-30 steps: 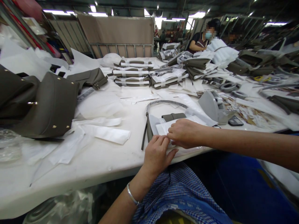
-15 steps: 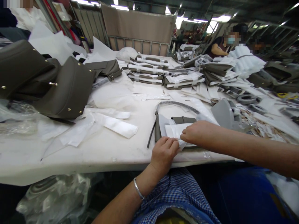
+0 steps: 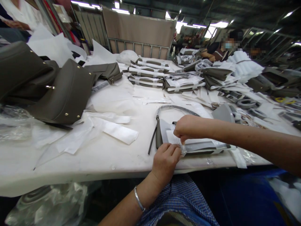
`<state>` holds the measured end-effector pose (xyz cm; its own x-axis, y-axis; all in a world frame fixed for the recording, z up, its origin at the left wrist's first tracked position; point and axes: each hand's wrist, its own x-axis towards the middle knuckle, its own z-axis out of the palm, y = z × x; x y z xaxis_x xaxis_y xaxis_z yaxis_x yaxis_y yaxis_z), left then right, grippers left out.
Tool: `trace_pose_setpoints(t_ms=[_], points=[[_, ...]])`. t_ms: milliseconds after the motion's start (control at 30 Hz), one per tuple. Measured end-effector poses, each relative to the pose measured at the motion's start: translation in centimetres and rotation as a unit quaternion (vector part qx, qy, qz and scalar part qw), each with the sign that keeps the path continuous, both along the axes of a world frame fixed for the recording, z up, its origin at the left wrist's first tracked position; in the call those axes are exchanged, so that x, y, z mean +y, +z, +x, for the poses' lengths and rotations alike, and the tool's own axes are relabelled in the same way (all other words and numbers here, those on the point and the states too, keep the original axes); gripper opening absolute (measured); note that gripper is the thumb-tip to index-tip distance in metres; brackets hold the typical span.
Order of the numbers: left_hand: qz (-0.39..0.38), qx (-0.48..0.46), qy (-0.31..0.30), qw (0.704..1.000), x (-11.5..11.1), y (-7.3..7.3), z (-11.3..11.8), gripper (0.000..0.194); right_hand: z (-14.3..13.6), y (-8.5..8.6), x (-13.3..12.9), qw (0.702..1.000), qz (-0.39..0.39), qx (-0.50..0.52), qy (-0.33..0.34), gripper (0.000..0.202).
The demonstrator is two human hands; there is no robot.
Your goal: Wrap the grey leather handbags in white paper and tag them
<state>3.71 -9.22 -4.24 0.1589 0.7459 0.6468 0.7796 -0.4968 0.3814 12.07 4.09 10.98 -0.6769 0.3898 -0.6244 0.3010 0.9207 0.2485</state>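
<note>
A dark olive bag (image 3: 159, 133) lies flat near the table's front edge, with white wrapping sheet (image 3: 172, 137) over it. Its handle (image 3: 178, 105), covered in clear plastic, arches behind, and a thin dark strap (image 3: 152, 139) hangs at its left. My left hand (image 3: 166, 157) is closed at the bag's front edge, its fingertips pinching the white and clear wrapping. Just above it, my right hand (image 3: 187, 127) is closed with its fingertips pointing down at the same wrapping; what it grips is hidden behind the fingers.
Large olive bags (image 3: 68, 91) stand at the left beside loose white strips (image 3: 117, 128). Wrapped bags (image 3: 147, 81) are stacked at the back. Loose parts and papers (image 3: 246, 102) cover the right side. A masked person (image 3: 217, 51) is at the back right.
My right hand has moved slightly up and left and turned fingertips down. More of the bag's front edge and a white strip at its right now show. My left hand stays at the wrapping.
</note>
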Motion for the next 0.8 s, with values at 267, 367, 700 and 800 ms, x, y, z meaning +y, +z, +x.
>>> trace_pose_setpoints(t_ms=[267, 367, 700, 800], points=[[-0.019, -0.02, -0.007, 1.0, 0.1, 0.2, 0.0, 0.013, 1.3, 1.9, -1.2, 0.996, -0.054, 0.005, -0.065, 0.007], [-0.016, -0.021, -0.001, 1.0, 0.0, 0.2, 0.0, 0.011, 2.2, 2.4, -2.9, 0.997, -0.027, -0.023, -0.062, 0.007], [-0.02, -0.039, -0.007, 0.999, 0.0, 0.2, -0.1, 0.012, 7.8, 0.1, -7.7, 0.964, 0.091, 0.22, 0.122, 0.022], [-0.018, -0.033, -0.007, 0.999, 0.0, 0.2, -0.1, 0.014, 8.8, -0.8, -9.4, 0.945, 0.131, 0.266, 0.137, 0.022]])
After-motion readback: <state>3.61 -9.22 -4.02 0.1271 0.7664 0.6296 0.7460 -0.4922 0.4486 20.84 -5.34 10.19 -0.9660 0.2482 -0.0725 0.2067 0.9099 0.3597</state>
